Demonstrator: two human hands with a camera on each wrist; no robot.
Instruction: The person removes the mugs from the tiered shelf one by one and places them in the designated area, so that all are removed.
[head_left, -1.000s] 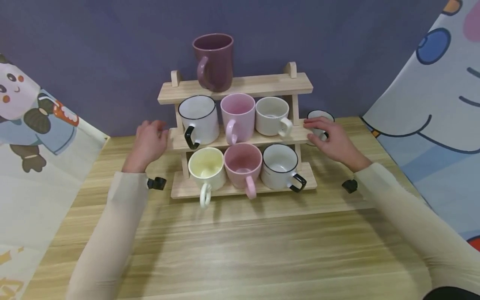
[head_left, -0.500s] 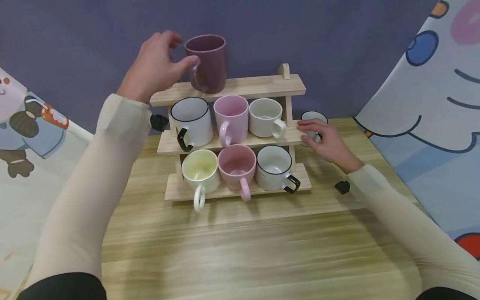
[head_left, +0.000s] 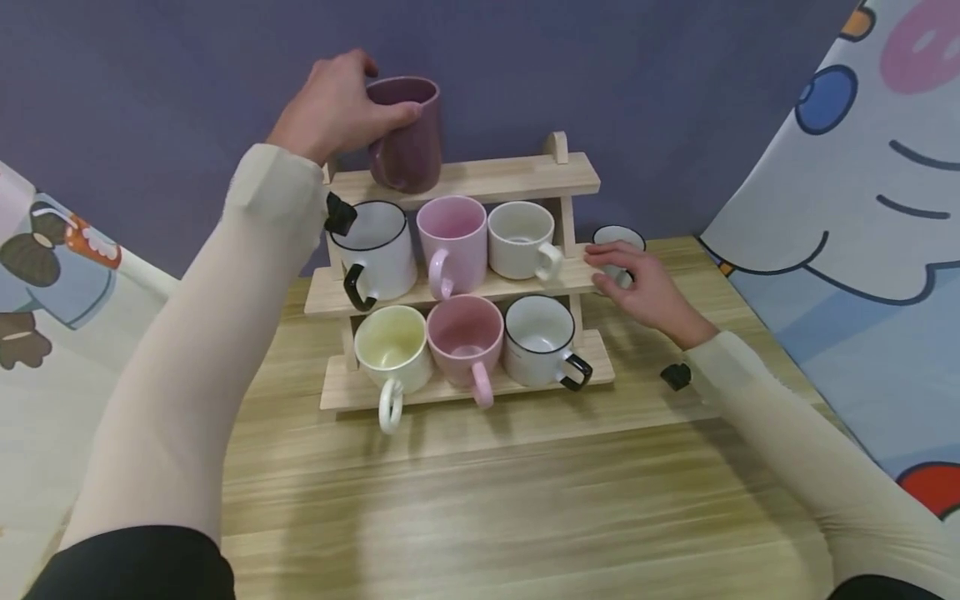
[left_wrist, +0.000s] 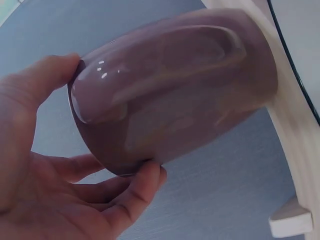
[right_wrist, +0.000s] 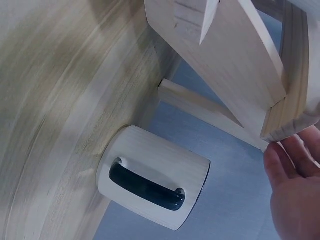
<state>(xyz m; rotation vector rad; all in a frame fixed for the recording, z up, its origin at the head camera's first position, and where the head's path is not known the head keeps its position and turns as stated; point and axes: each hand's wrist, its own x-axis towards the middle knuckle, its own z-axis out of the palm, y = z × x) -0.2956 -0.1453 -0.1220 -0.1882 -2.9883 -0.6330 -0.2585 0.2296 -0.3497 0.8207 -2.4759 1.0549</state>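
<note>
My left hand grips the rim of a purple mug, thumb on the near side and fingers round the far side. The mug leans slightly, its base at the top shelf of a wooden tiered rack; whether it touches the shelf I cannot tell. With thumb and fingers, my right hand holds the right end of the middle shelf. Just behind that hand stands a white mug with a black handle, partly hidden in the head view.
On the middle shelf stand a black-rimmed white mug, a pink mug and a cream mug. Below them are a pale yellow mug, a dusty-pink mug and another black-rimmed mug. A dark cloth hangs behind.
My left hand has risen from beside the middle shelf to the purple mug and taken hold of its rim. The mug now tilts a little. My right hand has stayed at the shelf end.
</note>
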